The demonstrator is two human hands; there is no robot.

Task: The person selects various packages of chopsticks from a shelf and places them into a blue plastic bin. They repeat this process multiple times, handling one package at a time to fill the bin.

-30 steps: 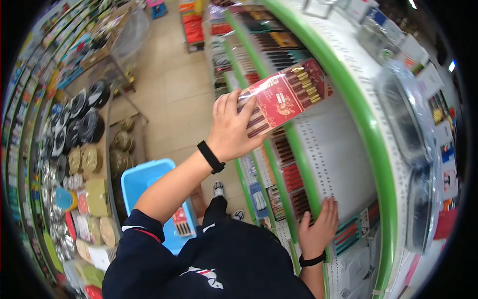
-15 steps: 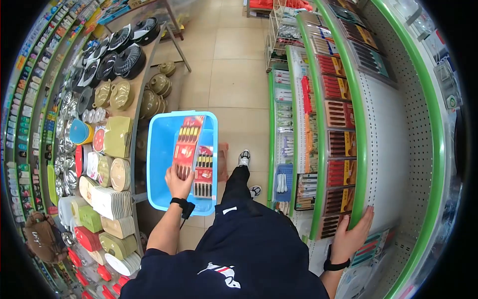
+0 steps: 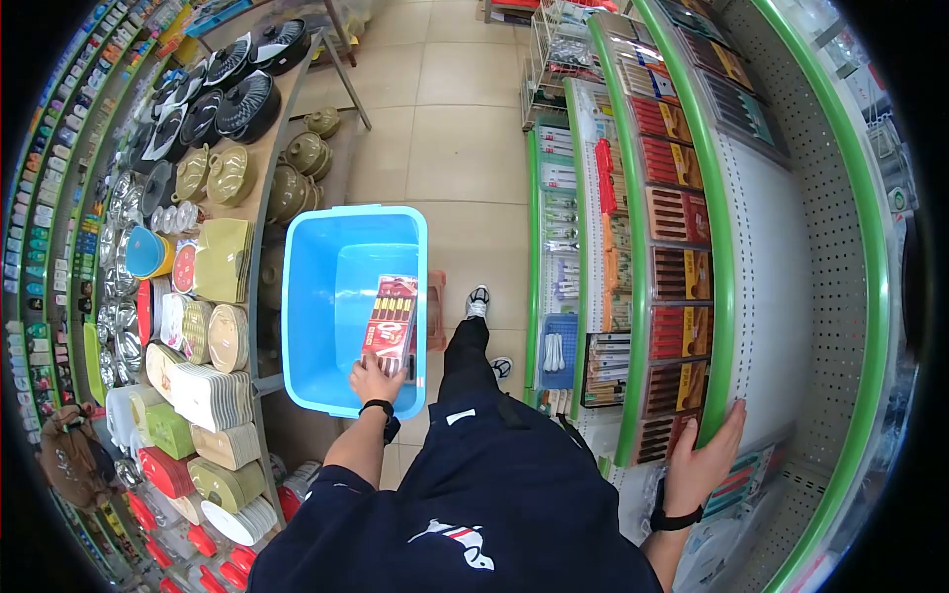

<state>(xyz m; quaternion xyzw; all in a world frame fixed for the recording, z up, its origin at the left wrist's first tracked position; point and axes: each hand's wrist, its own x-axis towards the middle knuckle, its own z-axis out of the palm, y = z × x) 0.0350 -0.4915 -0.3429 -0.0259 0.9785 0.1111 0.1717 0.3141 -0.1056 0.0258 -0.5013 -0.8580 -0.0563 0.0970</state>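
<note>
My left hand point(image 3: 377, 383) is inside a light blue plastic bin point(image 3: 336, 272), its fingers closed on the near end of a red chopstick pack point(image 3: 394, 314). The pack is flat, with windows showing dark sticks with gold bands. It lies tilted at the bin's right side and covers most of whatever is under it. On the right, my right hand point(image 3: 700, 466) rests with its fingers stretched out along the green shelf edge point(image 3: 720, 356), holding nothing. Beside it, more chopstick packs point(image 3: 680, 331) stand in a row on the shelf.
A rack to the left carries stacked plates point(image 3: 219, 398), black pots point(image 3: 250, 106) and olive lidded pots point(image 3: 229, 176). A reddish stool point(image 3: 436, 311) shows beside the bin. Between the shelves runs a tiled aisle point(image 3: 465, 158). A wire rack point(image 3: 549, 74) stands farther ahead.
My left hand has lowered the chopstick pack toward the bin's near right side, over the pack seen there before. My right hand stays on the shelf edge.
</note>
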